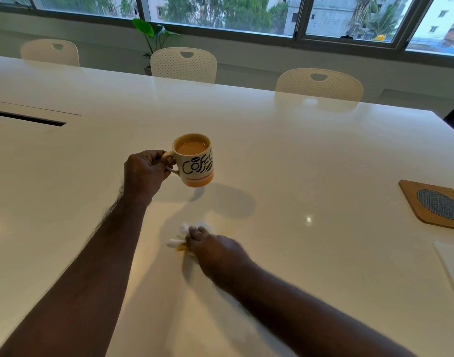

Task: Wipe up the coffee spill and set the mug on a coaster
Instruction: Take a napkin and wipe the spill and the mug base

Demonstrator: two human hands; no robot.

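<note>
My left hand (pixel 146 171) grips the handle of a cream mug (pixel 196 163) with black lettering and an orange base. The mug is full of light brown coffee and hangs a little above the white table (pixel 298 150), its shadow below it. Nearer to me, my right hand (pixel 215 249) holds a crumpled white tissue (pixel 181 234) down on the table, over a small brown coffee stain (pixel 181 248). The hand is blurred. A wooden coaster (pixel 411 199) with a round grey mesh centre lies at the table's right edge, well apart from both hands.
A flat white sheet or napkin (pixel 452 264) lies near the right edge below the coaster. A dark cable slot (pixel 27 118) is cut into the table at the left. Three white chairs (pixel 183 64) stand along the far side, a potted plant (pixel 154 34) and windows behind them.
</note>
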